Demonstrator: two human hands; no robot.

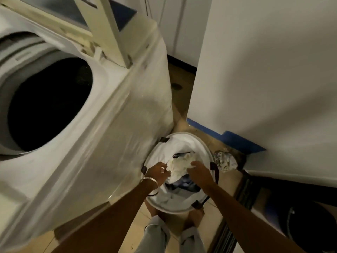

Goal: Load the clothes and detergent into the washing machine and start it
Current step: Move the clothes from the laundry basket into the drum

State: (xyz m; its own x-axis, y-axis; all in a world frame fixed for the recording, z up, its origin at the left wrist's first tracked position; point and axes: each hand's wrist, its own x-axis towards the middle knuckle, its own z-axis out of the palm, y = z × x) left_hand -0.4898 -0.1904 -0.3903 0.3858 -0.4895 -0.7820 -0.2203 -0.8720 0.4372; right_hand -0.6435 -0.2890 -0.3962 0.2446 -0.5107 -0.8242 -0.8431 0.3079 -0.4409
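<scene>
we reach both arms down into a round white laundry basket [206,143] standing on the floor, just beside the front corner of the washing machine [102,114]. our left hand [158,172], a bangle [150,179] at its wrist, curls its fingers on the edge of a crumpled pale cloth [179,166]; our right hand [199,170] lies over the same cloth's other side, fingers bent down onto it, though motion blur leaves us unable to tell whether it truly has hold. darker clothes [184,185] lie beneath in the basket. the machine's lid [102,24] stands raised and its drum [49,105] gapes dark. another bundled cloth [225,160] sits on the floor near the wall [273,70].
</scene>
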